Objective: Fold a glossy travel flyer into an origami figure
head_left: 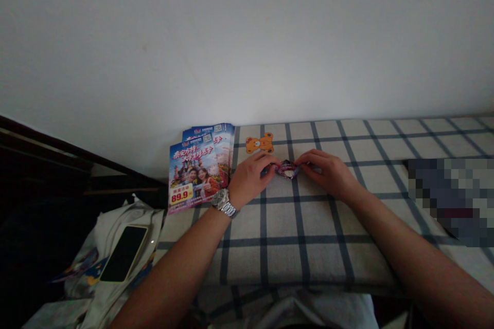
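A small folded paper (286,169), printed in dark red and blue with a pale patch in its middle, is stretched between my two hands over the checked cloth. My left hand (252,177), with a metal watch (225,202) on the wrist, pinches the paper's left end. At its right end, the fingers of my right hand (328,170) are closed on it as well. Just left of my left hand lies a stack of printed flyers (196,172), fanned a little. A bear picture (259,143) shows on the cloth behind my left hand.
The grey-and-navy checked cloth (320,252) covers the surface up to the white wall (270,41). A phone (124,253) rests on pale crumpled fabric (111,221) at the lower left. On the right lies a dark, pixelated flat item (451,200).
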Motion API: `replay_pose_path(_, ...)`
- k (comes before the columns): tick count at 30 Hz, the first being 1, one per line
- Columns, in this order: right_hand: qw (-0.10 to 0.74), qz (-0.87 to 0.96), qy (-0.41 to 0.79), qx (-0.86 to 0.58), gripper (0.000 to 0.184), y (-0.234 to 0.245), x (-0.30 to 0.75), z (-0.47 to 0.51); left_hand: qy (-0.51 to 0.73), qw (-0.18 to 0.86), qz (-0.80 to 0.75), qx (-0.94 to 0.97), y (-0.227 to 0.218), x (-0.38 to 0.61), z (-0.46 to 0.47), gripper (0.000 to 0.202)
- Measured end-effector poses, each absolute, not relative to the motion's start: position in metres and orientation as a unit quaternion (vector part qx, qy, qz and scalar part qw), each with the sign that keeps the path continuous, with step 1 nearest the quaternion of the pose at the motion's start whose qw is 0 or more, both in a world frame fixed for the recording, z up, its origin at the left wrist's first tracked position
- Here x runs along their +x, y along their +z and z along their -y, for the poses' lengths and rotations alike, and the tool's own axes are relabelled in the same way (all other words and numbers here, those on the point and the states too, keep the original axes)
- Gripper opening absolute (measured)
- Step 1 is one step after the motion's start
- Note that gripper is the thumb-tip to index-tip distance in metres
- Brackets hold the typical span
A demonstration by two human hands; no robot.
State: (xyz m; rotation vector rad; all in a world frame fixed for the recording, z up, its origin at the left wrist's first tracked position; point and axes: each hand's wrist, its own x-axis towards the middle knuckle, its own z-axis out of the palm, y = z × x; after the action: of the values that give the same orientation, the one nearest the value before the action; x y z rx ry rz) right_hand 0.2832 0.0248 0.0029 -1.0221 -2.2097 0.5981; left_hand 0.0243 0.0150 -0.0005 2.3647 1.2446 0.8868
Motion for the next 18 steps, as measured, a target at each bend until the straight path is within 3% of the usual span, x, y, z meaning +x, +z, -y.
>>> replay_pose_path(7, 0.301, 0.840, 0.238, -0.384, 0.008, 0.0022, 0.2886, -0.0269, 0.284, 0.160, -0.426, 0.844, 0.0007, 0.0230, -0.0145, 0.017)
replay_pose_path(18, 0.295, 0.832, 0.231, -0.409, 0.011, 0.0024, 0.2931, -0.0295, 0.287, 0.170, -0.445, 0.831, -0.0027, 0.0203, -0.0179, 0.011)
